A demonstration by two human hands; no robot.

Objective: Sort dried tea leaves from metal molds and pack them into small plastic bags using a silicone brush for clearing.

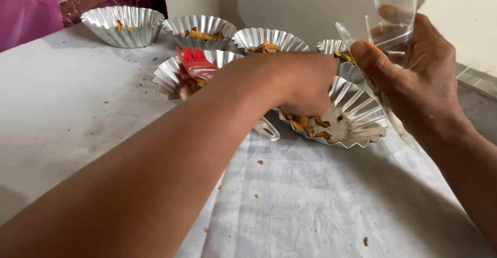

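Observation:
My left hand (303, 84) reaches across into a fluted silver foil tray (362, 118) that is tilted toward me. Its fingers are curled down over the orange-brown food pieces (308, 124) in that tray; I cannot see whether they grip any. At the upper right my right hand (414, 77) holds a clear plastic bag (396, 22) upright between thumb and fingers. The bag hangs just behind and to the right of the tilted tray.
Several more fluted foil trays (124, 25) with bits of food stand in a row at the back. One tray (171, 74) holds a red silicone brush (196, 64) with a clear handle (266, 128). White paper (310, 201) with crumbs covers the table. A pink cloth (31, 9) lies top left.

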